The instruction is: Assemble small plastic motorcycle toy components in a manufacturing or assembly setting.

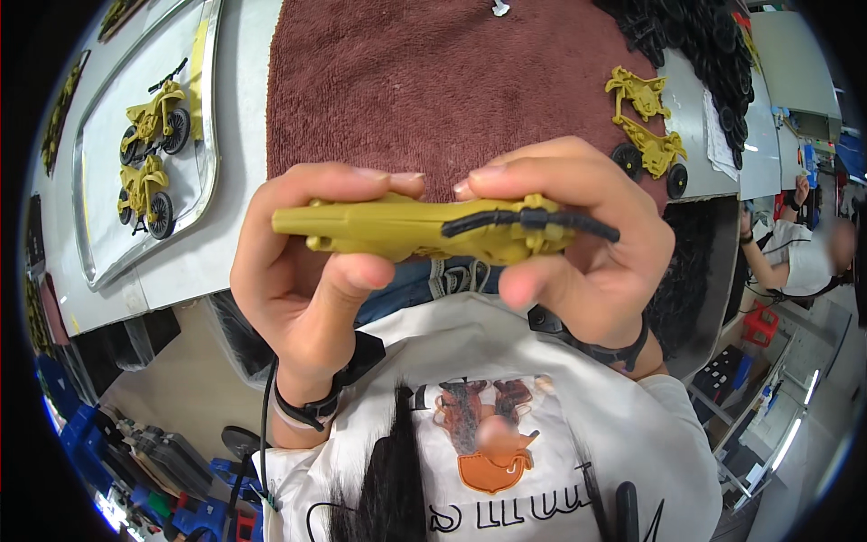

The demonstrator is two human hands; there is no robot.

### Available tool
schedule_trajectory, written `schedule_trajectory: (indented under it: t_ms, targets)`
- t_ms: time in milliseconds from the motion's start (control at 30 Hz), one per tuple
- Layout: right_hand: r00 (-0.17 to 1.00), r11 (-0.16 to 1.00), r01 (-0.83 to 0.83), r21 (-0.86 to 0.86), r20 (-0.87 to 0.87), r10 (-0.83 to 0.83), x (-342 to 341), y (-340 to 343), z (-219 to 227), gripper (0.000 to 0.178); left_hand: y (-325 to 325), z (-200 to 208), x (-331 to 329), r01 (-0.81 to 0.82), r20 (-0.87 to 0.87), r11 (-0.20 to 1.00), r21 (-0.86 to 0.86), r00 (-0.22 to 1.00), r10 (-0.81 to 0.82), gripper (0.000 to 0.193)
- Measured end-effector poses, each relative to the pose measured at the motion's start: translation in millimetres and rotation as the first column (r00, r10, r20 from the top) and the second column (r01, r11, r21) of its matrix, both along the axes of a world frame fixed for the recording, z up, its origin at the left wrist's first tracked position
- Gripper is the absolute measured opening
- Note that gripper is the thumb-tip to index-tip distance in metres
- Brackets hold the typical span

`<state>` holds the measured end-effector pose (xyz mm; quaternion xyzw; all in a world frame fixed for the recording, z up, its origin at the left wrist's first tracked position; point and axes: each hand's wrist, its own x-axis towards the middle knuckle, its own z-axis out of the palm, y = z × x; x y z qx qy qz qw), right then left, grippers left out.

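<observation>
Between both hands, in front of my shirt, is a yellow-green toy motorcycle body (379, 225), seen from above and lying crosswise. Its narrow tail points left. A black handlebar (531, 219) crosses its right end. My left hand (302, 244) closes on the tail half, thumb on the near side and fingers on the far side. My right hand (596, 226) pinches the front half around the handlebar in the same way. The underside of the toy is hidden, so I cannot see whether wheels are on it.
A brown towel (433, 81) covers the table's middle. At left, a clear-rimmed tray (212, 117) holds two toy motorcycles (149, 190). Yellow-green toy parts (646, 117) and black wheels (675, 179) lie at right, below a heap of black parts (695, 45). Another person (795, 253) works far right.
</observation>
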<state>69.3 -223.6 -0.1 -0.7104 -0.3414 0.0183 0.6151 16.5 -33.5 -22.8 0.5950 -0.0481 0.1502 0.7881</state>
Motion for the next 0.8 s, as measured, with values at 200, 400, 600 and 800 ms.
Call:
schedule_trajectory:
  t_ms: [200,400,600,800]
  targets:
    - [0.999,0.998,0.018,-0.056,-0.027,-0.019,-4,-9,2,0.053,3,-6,2,0.060,0.087,0.994,0.094,0.994,-0.068,0.040]
    - [0.848,0.973,0.161,0.166,-0.528,-0.050,-5,-1,4,0.051,-2,10,8,0.078,-0.167,0.986,0.149,0.985,-0.052,0.061]
    - [0.679,0.851,0.242,0.467,-0.708,0.195,0,-8,-8,0.046,-9,-1,11,0.170,-0.186,0.983,0.066,0.970,-0.155,0.057]
    - [0.803,0.955,0.142,0.261,-0.595,0.043,-4,-5,-3,0.049,-12,-8,8,0.087,-0.032,0.982,0.167,0.996,-0.083,0.040]
